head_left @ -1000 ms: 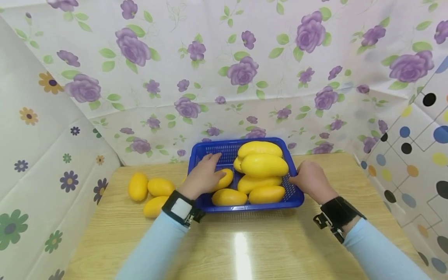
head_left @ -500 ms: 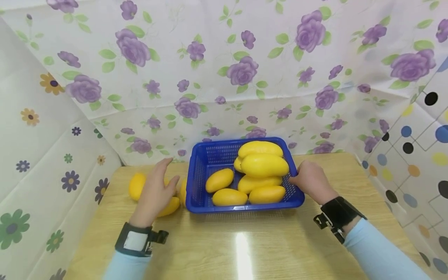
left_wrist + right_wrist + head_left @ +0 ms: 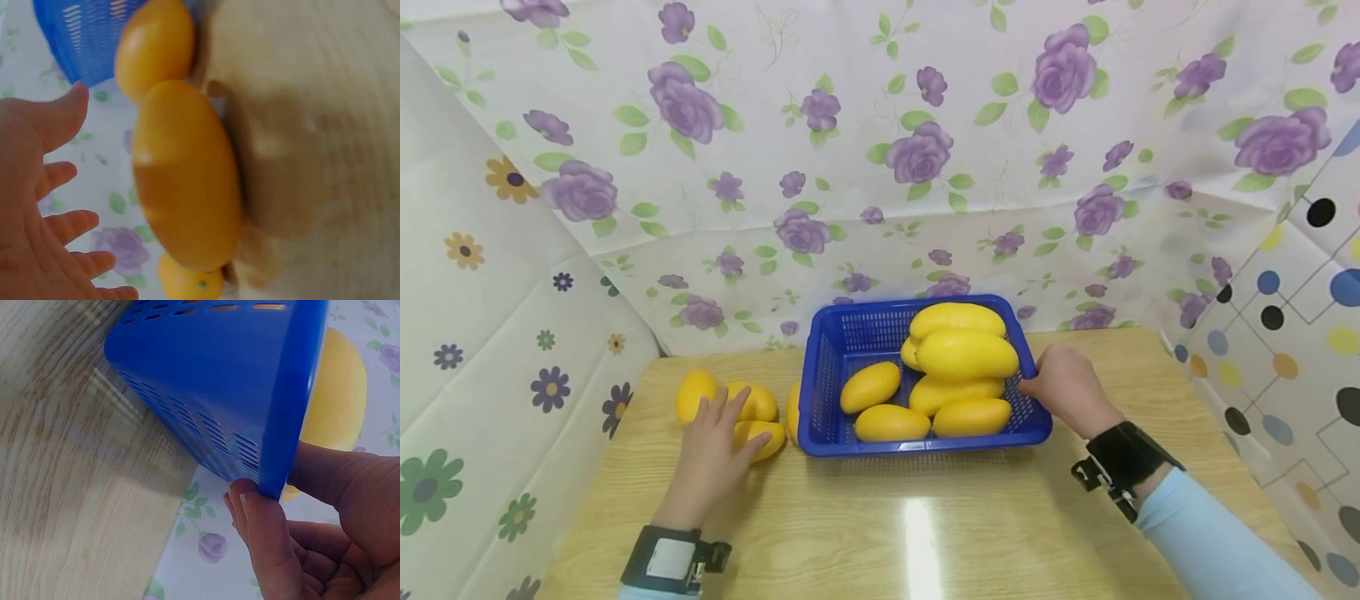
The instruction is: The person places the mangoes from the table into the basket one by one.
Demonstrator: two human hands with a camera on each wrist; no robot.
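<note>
Left hand [image 3: 709,457] back from basket to loose fruit

Moved: left hand only. One second ago it reached into the basket; half a second ago it was above the loose fruit; now slightly lower and further towards 7 o'clock. Basket and right hand [image 3: 1066,387] unchanged.

Head view, 12 at far edge. Pale wood-grain tabletop [image 3: 857,533], white sheet with purple roses [image 3: 917,154] behind. Blue perforated plastic basket [image 3: 865,448] at table centre, holding at least seven smooth yellow oval fruits, mango-like [image 3: 892,422].

Right hand at basket's 3 o'clock: thumb inside rim, fingers curled outside, gripping it.

Four similar loose fruits [image 3: 695,393] at basket's 9 o'clock, the innermost close against its wall. Left hand much the nearer. Fingers spread, extended, grasping nothing. Front loose fruit [image 3: 752,431] at about 2 o'clock from the palm, between thumb and index as seen from above. Long axis roughly 9 to 3, 3 end slightly raised; hand points about 1, so fruit lies across it. Left wrist view: visible gap between fingers and nearest fruit [image 3: 187,175], probably the same one.

Writing: none readable. Left wrist strap's white panel [image 3: 668,558] and pale mark on basket's front rim [image 3: 913,447] both illegible.
</note>
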